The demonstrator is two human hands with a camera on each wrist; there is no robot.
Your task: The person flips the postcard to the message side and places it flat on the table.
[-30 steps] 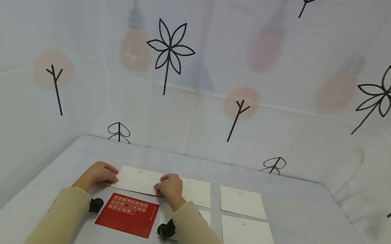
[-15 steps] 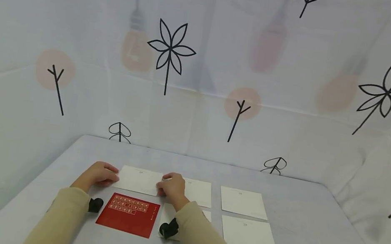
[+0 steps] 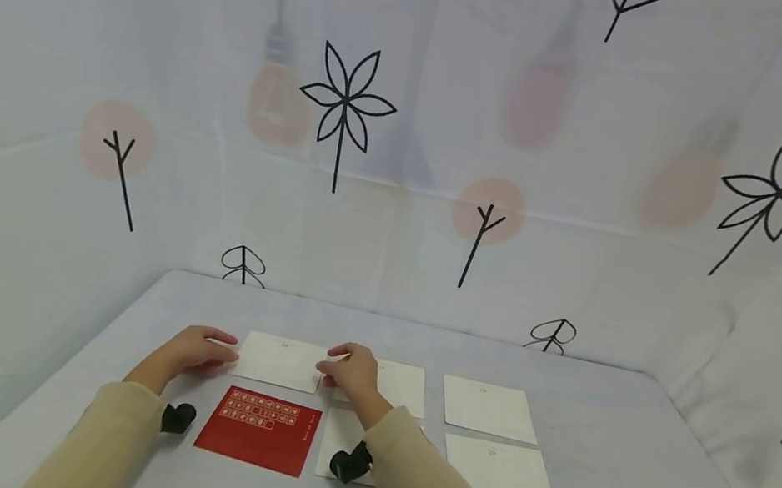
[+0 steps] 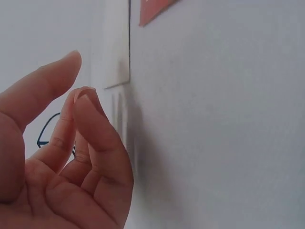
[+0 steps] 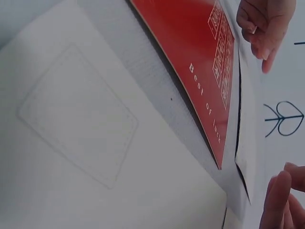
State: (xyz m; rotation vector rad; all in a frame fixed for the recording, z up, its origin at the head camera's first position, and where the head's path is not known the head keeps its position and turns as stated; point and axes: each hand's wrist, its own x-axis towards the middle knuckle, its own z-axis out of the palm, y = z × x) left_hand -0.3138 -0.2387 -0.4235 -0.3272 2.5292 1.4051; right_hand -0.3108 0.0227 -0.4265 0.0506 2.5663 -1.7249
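Note:
A white card (image 3: 278, 360) lies on the grey table (image 3: 619, 447) between my two hands. My right hand (image 3: 351, 371) pinches the card's right edge between thumb and forefinger. In the right wrist view that edge (image 5: 244, 162) stands a little off the table, beside my fingertips (image 5: 279, 200). My left hand (image 3: 196, 350) rests at the card's left edge. Its fingers (image 4: 90, 138) are loosely curled around nothing. A red card (image 3: 259, 429) with white print lies face up just in front of the white one, also visible in the right wrist view (image 5: 200, 62).
Several more white cards lie in two rows to the right: one (image 3: 392, 386) behind my right hand, one (image 3: 340, 435) under my right forearm, and two further right (image 3: 488, 408) (image 3: 500, 478). A patterned cloth backdrop (image 3: 404, 153) encloses the table on three sides.
My right hand has risen slightly at the white card's right edge, its forefinger now lifted. My left hand has hardly moved. The view has shifted a little.

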